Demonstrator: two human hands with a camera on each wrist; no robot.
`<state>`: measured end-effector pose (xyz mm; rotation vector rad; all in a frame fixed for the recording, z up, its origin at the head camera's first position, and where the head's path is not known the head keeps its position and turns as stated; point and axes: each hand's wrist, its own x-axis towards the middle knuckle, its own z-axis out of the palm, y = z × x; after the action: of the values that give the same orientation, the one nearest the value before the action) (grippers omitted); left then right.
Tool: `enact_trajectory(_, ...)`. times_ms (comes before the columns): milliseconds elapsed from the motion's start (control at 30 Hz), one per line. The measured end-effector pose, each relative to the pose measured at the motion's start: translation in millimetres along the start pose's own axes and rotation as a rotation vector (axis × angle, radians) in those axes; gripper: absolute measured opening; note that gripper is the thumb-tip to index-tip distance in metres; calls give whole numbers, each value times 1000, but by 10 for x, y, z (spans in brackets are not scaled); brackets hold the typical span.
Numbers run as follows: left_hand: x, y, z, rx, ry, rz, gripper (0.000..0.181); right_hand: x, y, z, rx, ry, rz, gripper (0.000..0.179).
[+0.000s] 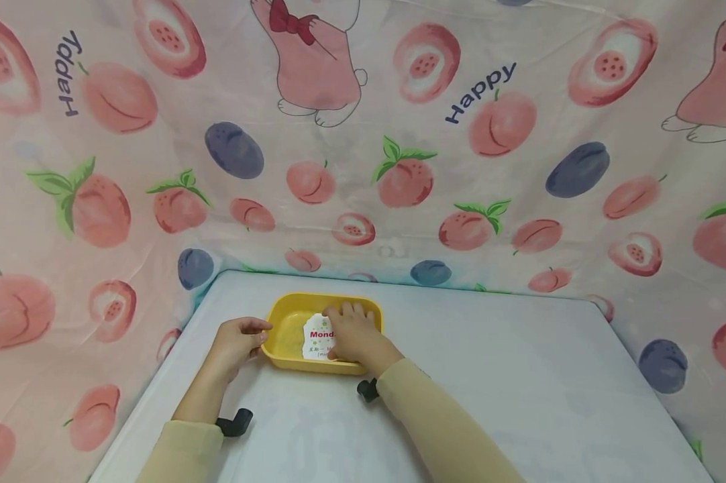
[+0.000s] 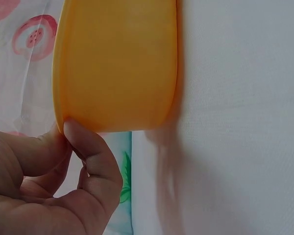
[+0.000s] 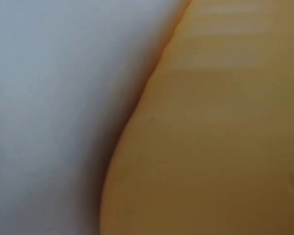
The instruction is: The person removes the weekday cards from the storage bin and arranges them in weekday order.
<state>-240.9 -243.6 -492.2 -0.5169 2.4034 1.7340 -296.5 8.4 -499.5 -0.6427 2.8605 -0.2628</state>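
Note:
A shallow yellow plastic tray (image 1: 287, 332) with rounded corners sits on the white table. My left hand (image 1: 237, 345) pinches its left end at the rim; the left wrist view shows thumb and finger (image 2: 90, 147) meeting at the edge of the tray (image 2: 120, 63). Inside the tray is a white paper card (image 1: 315, 342) with wavy edges, printed with a red "Monday"-like word, small stars and Chinese characters. My right hand (image 1: 357, 335) reaches over the near wall and holds the card's right part, covering it. The right wrist view has only the tray's wall (image 3: 201, 137), blurred.
The white tabletop (image 1: 520, 382) extends right and toward me. A fruit-printed cloth (image 1: 351, 261) hangs behind the table and along the left. Black wrist mounts (image 1: 236, 422) stick out near both sleeves.

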Motion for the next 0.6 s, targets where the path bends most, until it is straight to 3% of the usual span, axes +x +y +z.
enact_trajectory(600, 20, -15, 0, 10, -2, -4, 27, -13, -12, 26, -21, 48, -27, 93)
